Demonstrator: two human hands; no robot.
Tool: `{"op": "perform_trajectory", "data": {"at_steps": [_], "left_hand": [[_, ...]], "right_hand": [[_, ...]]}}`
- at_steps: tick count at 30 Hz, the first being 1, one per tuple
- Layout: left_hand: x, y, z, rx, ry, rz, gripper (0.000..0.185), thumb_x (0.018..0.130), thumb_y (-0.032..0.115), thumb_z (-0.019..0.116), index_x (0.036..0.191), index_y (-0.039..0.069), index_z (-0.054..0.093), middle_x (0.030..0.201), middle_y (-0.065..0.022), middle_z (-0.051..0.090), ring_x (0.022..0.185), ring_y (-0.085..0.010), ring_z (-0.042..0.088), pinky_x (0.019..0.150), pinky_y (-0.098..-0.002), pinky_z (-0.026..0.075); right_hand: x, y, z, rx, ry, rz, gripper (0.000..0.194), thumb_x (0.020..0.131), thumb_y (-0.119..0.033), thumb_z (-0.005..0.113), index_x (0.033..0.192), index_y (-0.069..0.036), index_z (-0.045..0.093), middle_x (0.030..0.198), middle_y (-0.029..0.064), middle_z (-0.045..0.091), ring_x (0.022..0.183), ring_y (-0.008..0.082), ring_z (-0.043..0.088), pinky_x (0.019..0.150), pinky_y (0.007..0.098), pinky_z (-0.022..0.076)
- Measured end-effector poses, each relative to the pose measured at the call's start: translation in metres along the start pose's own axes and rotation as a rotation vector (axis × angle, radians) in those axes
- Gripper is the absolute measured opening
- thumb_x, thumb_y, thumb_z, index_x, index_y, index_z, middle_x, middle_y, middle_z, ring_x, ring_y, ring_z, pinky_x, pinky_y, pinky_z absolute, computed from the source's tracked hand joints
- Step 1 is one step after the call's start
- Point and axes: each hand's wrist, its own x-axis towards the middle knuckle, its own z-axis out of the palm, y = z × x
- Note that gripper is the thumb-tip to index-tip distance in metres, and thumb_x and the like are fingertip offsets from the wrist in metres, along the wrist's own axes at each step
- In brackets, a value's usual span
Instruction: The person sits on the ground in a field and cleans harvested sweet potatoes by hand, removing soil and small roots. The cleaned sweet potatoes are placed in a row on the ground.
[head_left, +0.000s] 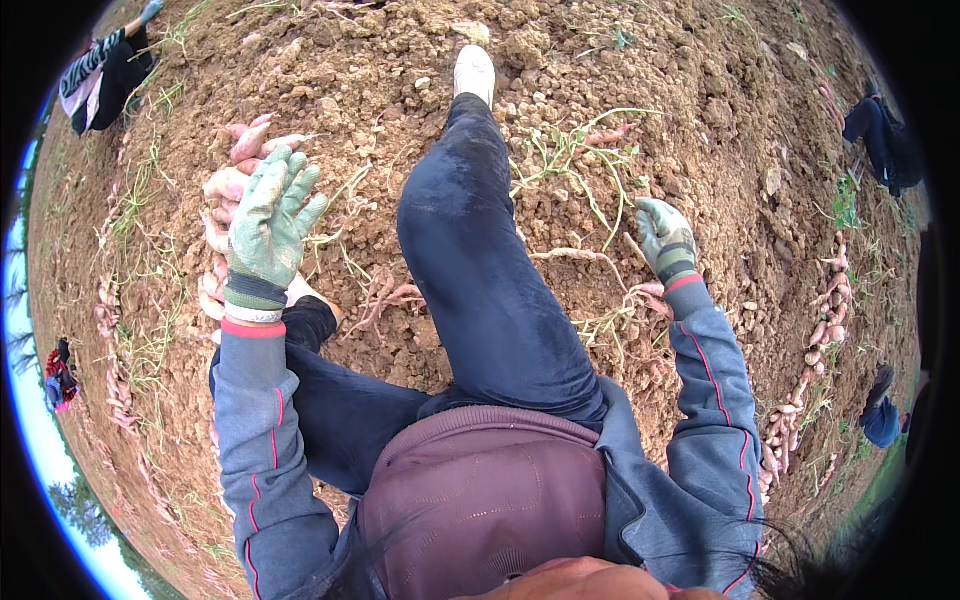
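Note:
My left hand (270, 217), in a soiled green-coated work glove, is raised with its fingers apart and nothing in them. Beneath and beside it runs a heap of pink sweet potatoes (226, 184), partly covered by the hand and forearm. My right hand (667, 236), gloved alike, hovers over the soil to the right of my knee, its fingers loosely curled. A thin root shows at its fingertips; whether they touch it is unclear. Just below that hand lies a cluster of slim sweet potatoes (651, 298) on a stalk. Green vines (577, 161) spread ahead of it, with a reddish sweet potato (609, 135) among them.
Cloddy brown soil (360, 97) surrounds me. My white shoe (474, 73) is planted ahead; the other foot (319, 300) is near the heap. More roots (386, 300) lie between my legs. Sweet potato rows run at left (112, 352) and right (829, 315). Several people are farther off.

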Motion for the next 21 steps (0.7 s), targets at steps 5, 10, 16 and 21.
{"op": "perform_trajectory", "data": {"at_steps": [5, 10, 16, 21], "left_hand": [[0.002, -0.003, 0.013, -0.007, 0.034, -0.004, 0.041, 0.098, 0.022, 0.057, 0.137, 0.011, 0.047, 0.129, -0.0050, 0.057, 0.116, -0.0218, 0.057, 0.092, -0.0391, 0.051], [0.004, -0.006, 0.025, 0.078, 0.075, 0.014, 0.044, 0.098, 0.021, 0.056, 0.139, 0.010, 0.045, 0.129, -0.0061, 0.056, 0.117, -0.0228, 0.057, 0.092, -0.0390, 0.051], [0.005, -0.005, 0.033, 0.062, 0.015, -0.002, 0.043, 0.099, 0.021, 0.055, 0.137, 0.006, 0.046, 0.130, -0.0088, 0.056, 0.118, -0.0231, 0.057, 0.094, -0.0375, 0.050], [0.002, -0.005, 0.031, 0.073, -0.007, 0.006, 0.040, 0.099, 0.023, 0.056, 0.135, 0.008, 0.049, 0.129, -0.0069, 0.057, 0.117, -0.0222, 0.057, 0.092, -0.0372, 0.050]], "right_hand": [[0.147, -0.067, 0.069, -0.217, -0.073, -0.352, 0.021, 0.090, -0.019, 0.060, 0.110, -0.017, 0.066, 0.109, 0.0095, 0.067, 0.103, 0.0327, 0.063, 0.090, 0.0416, 0.0495], [0.222, -0.077, 0.111, -0.729, -0.611, 0.152, 0.030, 0.092, -0.022, 0.055, 0.120, -0.018, 0.065, 0.121, 0.0134, 0.065, 0.112, 0.0329, 0.063, 0.091, 0.0476, 0.0508], [0.196, 0.004, 0.088, -0.880, -0.648, 0.537, 0.037, 0.098, -0.034, 0.047, 0.130, -0.023, 0.061, 0.135, 0.0035, 0.059, 0.124, 0.0242, 0.057, 0.099, 0.0499, 0.0451], [0.142, 0.039, 0.015, -0.770, -0.481, 0.694, 0.049, 0.090, -0.058, 0.053, 0.122, -0.024, 0.067, 0.129, 0.0069, 0.063, 0.119, 0.0284, 0.059, 0.097, 0.0419, 0.0464]]}}
